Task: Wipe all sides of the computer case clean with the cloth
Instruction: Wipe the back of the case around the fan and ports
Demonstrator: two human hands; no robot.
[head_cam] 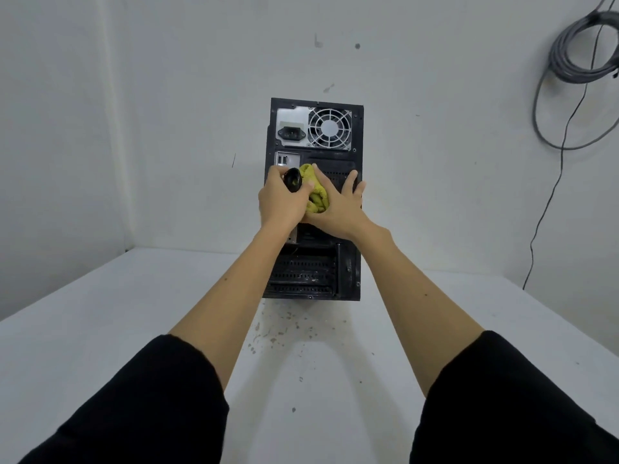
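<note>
While reaching forward over the white counter (pixel 134 329), black sleeves (pixel 140 406) pushed up to mid-forearm, both bare forearms converging on the rear panel of the black computer case (pixel 348 262). Between the arms, brownish specks and stains (pixel 284 326) scattered on the counter just in front of the case. Case standing upright near the counter's far edge, rear panel facing the camera, expansion-slot covers low down, port area in the middle. Left hand (pixel 279 202) at the left part of the panel, fingers curled round a small dark rounded object (pixel 293 179); cannot tell what that object is. Right hand (pixel 338 204) laid over a bunched yellow-green cloth (pixel 316 192), pressing it against the middle of the panel, fingers (pixel 350 182) straight and spread, thumb along the cloth's upper edge. Cloth squeezed between the two hands, touching both. Higher on the panel, a power socket (pixel 291 132) to the left and a round fan grille (pixel 330 127) to the right. Behind the case, a white wall (pixel 167 95) with a few dark marks. At upper right, a coil of grey cable (pixel 582 58) hanging on the wall, one thin black lead (pixel 549 202) trailing down.
</note>
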